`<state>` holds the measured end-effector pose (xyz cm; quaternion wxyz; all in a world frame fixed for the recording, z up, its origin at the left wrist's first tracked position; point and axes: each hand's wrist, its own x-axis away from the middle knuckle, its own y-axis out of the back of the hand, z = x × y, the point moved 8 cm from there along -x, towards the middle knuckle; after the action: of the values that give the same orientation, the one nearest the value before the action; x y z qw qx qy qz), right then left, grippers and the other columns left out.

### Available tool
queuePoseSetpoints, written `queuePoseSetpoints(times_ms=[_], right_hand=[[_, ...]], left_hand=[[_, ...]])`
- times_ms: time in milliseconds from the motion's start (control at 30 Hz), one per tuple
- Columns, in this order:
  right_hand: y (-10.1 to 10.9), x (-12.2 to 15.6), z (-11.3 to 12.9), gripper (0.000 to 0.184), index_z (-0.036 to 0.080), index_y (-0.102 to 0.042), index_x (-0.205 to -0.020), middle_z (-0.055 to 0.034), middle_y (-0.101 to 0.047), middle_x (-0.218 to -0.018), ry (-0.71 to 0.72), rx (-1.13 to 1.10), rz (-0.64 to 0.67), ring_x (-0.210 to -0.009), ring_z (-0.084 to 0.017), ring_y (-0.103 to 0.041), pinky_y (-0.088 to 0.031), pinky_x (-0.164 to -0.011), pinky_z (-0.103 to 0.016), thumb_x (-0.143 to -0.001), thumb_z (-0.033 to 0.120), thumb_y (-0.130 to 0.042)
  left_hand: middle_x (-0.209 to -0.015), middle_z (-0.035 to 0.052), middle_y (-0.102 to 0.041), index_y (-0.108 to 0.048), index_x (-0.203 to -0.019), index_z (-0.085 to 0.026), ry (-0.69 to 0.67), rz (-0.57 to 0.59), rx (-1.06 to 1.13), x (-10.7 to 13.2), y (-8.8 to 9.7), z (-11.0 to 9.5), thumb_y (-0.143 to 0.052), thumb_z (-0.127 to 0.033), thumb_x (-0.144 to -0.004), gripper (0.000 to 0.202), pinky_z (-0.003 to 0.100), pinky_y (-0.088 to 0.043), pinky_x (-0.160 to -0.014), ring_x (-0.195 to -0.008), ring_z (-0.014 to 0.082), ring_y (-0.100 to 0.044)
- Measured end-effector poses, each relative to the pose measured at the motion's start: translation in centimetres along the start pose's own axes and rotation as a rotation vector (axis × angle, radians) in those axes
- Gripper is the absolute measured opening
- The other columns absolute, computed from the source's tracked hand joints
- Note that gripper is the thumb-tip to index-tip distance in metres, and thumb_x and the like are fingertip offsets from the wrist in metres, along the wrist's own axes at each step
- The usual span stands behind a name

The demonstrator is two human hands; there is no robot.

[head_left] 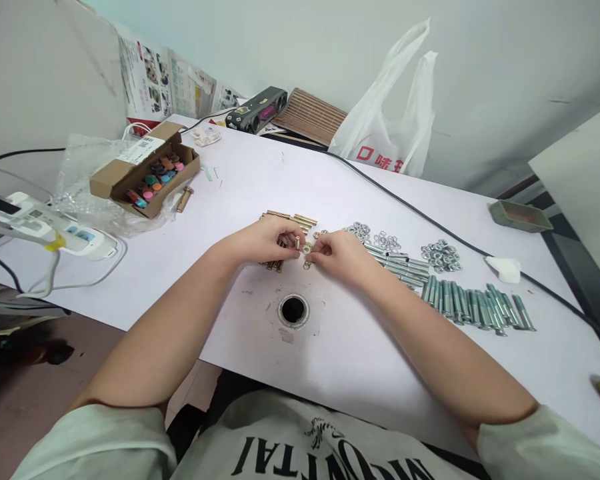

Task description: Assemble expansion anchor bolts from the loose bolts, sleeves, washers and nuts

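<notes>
White tabletop point(260, 173) against a pale wall, seen from above the lap.

- Frame centre: left hand point(267, 241) is closed around a brass-coloured bolt point(297, 241), held upright.
- Right hand point(343, 257) pinches a washer point(307, 249) just beside the bolt. Fingers cover most of it, so I can't tell if the two touch.
- Behind the left hand and partly hidden by it: pile of brass bolts point(293, 219).
- Right of centre: silver bolts point(475, 308) in a row, with heaped silver washers point(441, 256) above them.
- Below the hands: round cable hole point(293, 311).
- A black cable point(430, 220) crosses behind everything to the right edge.
- Upper left: open cardboard box point(130, 175) of coloured pieces.
- Left edge: power strip point(50, 223).
- Upper centre: white plastic bag point(390, 127) at the wall.
</notes>
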<state>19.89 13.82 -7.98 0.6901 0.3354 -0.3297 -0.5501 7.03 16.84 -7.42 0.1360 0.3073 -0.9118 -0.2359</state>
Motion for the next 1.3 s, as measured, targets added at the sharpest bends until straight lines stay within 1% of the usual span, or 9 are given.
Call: queuePoseSetpoints(times_ms=[100, 200, 367, 467, 567, 700, 867, 1033, 1300], right_hand=[[0.8, -0.9, 0.2, 0.019, 0.021, -0.070, -0.072, -0.0018, -0.067, -0.070, 0.010, -0.003, -0.094, -0.064, -0.016, -0.055, -0.036, -0.059, -0.030, -0.083, 0.036, -0.067], [1.1, -2.3, 1.1, 0.011, 0.020, -0.071, -0.080, -0.0039, -0.070, -0.078, 0.119, 0.054, -0.203, -0.073, -0.018, -0.058, -0.039, -0.069, -0.031, -0.084, 0.027, -0.063], [-1.3, -3.9, 1.3, 0.018, 0.018, -0.064, -0.069, -0.0058, -0.067, -0.070, 0.181, 0.175, -0.168, -0.067, -0.019, -0.053, -0.039, -0.076, -0.035, -0.085, 0.022, -0.058], [-1.2, -4.0, 0.9, 0.010, 0.018, -0.064, -0.085, -0.0065, -0.068, -0.075, 0.160, 0.124, -0.226, -0.074, -0.022, -0.055, -0.040, -0.073, -0.034, -0.085, 0.027, -0.061], [-1.2, -4.1, 0.9, 0.019, 0.018, -0.065, -0.099, -0.0080, -0.069, -0.082, 0.161, 0.146, -0.235, -0.080, -0.024, -0.056, -0.039, -0.073, -0.035, -0.086, 0.030, -0.062], [-1.7, -4.3, 1.3, 0.013, 0.017, -0.066, -0.082, -0.0088, -0.068, -0.080, 0.200, 0.198, -0.183, -0.075, -0.022, -0.056, -0.039, -0.082, -0.037, -0.088, 0.025, -0.056], [1.1, -3.1, 1.6, 0.015, 0.016, -0.063, -0.090, -0.0110, -0.068, -0.094, 0.217, 0.063, -0.208, -0.086, -0.023, -0.056, -0.041, -0.083, -0.038, -0.090, 0.027, -0.053], [4.0, -0.5, 3.9, 0.015, 0.017, -0.065, -0.091, -0.0046, -0.068, -0.084, 0.398, -0.095, -0.126, -0.075, -0.017, -0.055, -0.041, -0.071, -0.031, -0.089, 0.026, -0.054], [4.5, 0.9, 5.7, 0.015, 0.017, -0.067, -0.089, -0.0047, -0.068, -0.082, 0.502, -0.069, -0.312, -0.081, -0.019, -0.053, -0.041, -0.078, -0.033, -0.091, 0.026, -0.054]], left_hand=[[-0.068, -0.0005, -0.069, -0.071, -0.086, -0.020, 0.020, -0.013, -0.068, 0.2, 0.4, -0.2, -0.065, -0.025, -0.075, 0.013, 0.022, -0.048, -0.055, -0.059, 0.0122, -0.063], [-0.069, -0.0002, -0.070, -0.072, -0.082, -0.020, 0.019, -0.060, -0.106, 0.4, 1.0, -0.2, -0.064, -0.025, -0.074, 0.013, 0.023, -0.048, -0.056, -0.060, 0.0135, -0.063], [-0.062, 0.0005, -0.069, -0.073, -0.080, -0.018, 0.071, -0.032, -0.088, 0.6, 1.0, 0.4, -0.062, -0.027, -0.074, 0.015, 0.023, -0.046, -0.052, -0.056, 0.0145, -0.062], [-0.064, 0.0013, -0.070, -0.075, -0.082, -0.018, 0.073, -0.054, -0.096, 0.8, 1.4, 0.6, -0.068, -0.029, -0.071, 0.017, 0.022, -0.044, -0.051, -0.055, 0.0136, -0.061], [-0.065, 0.0024, -0.071, -0.075, -0.082, -0.018, 0.083, -0.034, -0.059, 0.9, 1.4, 0.8, -0.070, -0.031, -0.070, 0.018, 0.022, -0.046, -0.051, -0.056, 0.0143, -0.063], [-0.059, 0.0023, -0.069, -0.071, -0.080, -0.018, 0.100, 0.053, 0.016, 0.8, 0.3, 0.9, -0.067, -0.033, -0.074, 0.017, 0.023, -0.047, -0.048, -0.052, 0.0157, -0.064], [-0.058, 0.0022, -0.069, -0.068, -0.078, -0.018, 0.107, 0.076, 0.020, 0.5, -0.3, 1.1, -0.067, -0.033, -0.075, 0.016, 0.022, -0.045, -0.044, -0.051, 0.0159, -0.064], [-0.060, 0.0034, -0.069, -0.070, -0.082, -0.015, 0.130, 0.096, 0.003, 0.5, -0.1, 1.5, -0.067, -0.033, -0.076, 0.019, 0.021, -0.045, -0.046, -0.051, 0.0146, -0.063], [-0.062, 0.0031, -0.069, -0.071, -0.080, -0.014, 0.094, 0.073, -0.042, 0.4, 0.1, 1.2, -0.068, -0.033, -0.075, 0.019, 0.021, -0.045, -0.048, -0.052, 0.0132, -0.062]])
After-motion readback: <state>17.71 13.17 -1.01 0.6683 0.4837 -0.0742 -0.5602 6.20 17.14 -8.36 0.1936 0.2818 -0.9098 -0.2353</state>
